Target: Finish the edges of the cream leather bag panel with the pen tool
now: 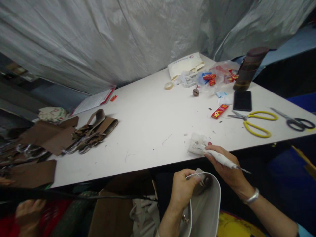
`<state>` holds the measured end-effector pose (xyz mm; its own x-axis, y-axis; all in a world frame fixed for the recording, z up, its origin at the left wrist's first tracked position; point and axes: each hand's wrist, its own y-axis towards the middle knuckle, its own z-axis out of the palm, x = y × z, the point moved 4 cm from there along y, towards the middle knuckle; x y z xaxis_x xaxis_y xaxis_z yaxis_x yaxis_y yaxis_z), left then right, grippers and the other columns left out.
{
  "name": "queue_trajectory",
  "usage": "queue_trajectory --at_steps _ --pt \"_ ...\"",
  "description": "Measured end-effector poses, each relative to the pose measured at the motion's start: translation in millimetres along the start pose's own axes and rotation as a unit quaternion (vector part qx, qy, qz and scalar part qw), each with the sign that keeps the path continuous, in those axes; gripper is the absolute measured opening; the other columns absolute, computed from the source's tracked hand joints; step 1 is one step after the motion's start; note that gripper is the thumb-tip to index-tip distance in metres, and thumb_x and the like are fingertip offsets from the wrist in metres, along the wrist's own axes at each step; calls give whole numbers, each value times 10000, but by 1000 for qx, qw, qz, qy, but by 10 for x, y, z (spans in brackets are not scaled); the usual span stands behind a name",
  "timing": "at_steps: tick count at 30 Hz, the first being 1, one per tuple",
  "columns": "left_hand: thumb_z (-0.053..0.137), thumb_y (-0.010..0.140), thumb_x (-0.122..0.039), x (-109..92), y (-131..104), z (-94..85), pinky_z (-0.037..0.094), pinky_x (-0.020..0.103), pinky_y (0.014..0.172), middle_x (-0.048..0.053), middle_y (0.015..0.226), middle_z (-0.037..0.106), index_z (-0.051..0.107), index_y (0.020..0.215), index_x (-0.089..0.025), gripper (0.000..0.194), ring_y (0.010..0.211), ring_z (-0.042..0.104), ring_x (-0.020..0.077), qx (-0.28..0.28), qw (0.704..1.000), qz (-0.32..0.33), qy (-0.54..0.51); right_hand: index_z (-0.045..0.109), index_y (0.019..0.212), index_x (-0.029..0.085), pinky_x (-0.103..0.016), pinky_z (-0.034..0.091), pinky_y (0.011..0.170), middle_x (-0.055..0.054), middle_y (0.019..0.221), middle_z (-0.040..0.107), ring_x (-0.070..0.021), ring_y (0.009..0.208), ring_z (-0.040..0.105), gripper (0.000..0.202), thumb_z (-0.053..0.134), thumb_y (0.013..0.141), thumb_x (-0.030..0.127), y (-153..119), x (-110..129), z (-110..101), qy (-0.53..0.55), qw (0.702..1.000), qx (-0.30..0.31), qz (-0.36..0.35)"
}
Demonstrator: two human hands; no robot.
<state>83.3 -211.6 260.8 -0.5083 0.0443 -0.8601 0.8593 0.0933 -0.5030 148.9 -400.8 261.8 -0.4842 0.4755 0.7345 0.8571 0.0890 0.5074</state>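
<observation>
My left hand (184,187) grips the upper rim of a light grey bag (206,210), which hangs open below the table's front edge. Thin cord or strap shows near my fingertips inside it. To the right, my right hand (224,161) is closed around a slim white wrapped object (221,158) with a pointed end. Its fingertips are beside a small clear plastic packet (197,144) at the table edge; whether they touch the packet is hard to tell. A silver bracelet circles my right wrist.
On the white table (148,125) lie yellow-handled scissors (256,123), black-handled scissors (296,122), a phone (242,100), a red box (219,111), a tape roll (169,86) and brown pieces (98,128). A bottle (250,69) stands behind. Another person's hand (29,214) shows lower left.
</observation>
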Motion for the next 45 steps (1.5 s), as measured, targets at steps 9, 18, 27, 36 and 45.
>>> queue_trajectory --at_steps 9,18,27,36,45 --pt "800 685 -257 6 -39 16 429 251 683 48 760 756 818 834 -121 202 686 596 135 19 1000 1 -6 707 1042 227 -306 596 787 -45 918 749 -215 865 727 322 653 1002 543 -27 -15 -160 158 974 29 158" --pt "797 714 -255 -67 -103 80 445 251 711 46 789 757 812 836 -121 181 718 612 138 49 998 27 -8 682 838 204 -242 503 601 -10 713 607 -152 657 583 395 655 985 570 -80 221 -350 225 946 142 183" --pt "797 739 -214 -70 -130 111 438 246 709 37 786 735 811 848 -120 145 726 609 135 64 997 33 -1 687 886 184 -245 473 610 -6 703 608 -146 654 570 416 639 985 585 -76 270 -286 223 937 192 189" --pt "770 731 -237 -50 -139 141 430 251 718 27 775 714 807 822 -137 140 735 589 135 75 996 57 4 643 869 188 -260 400 619 10 714 575 -132 658 513 373 612 999 536 -40 270 -226 223 924 245 192" --pt "747 709 -161 10 -139 230 435 266 718 34 757 707 756 761 -128 62 723 589 145 86 995 47 16 606 764 181 -274 378 656 -5 708 575 -143 679 515 420 536 996 523 95 329 -74 173 913 333 159"
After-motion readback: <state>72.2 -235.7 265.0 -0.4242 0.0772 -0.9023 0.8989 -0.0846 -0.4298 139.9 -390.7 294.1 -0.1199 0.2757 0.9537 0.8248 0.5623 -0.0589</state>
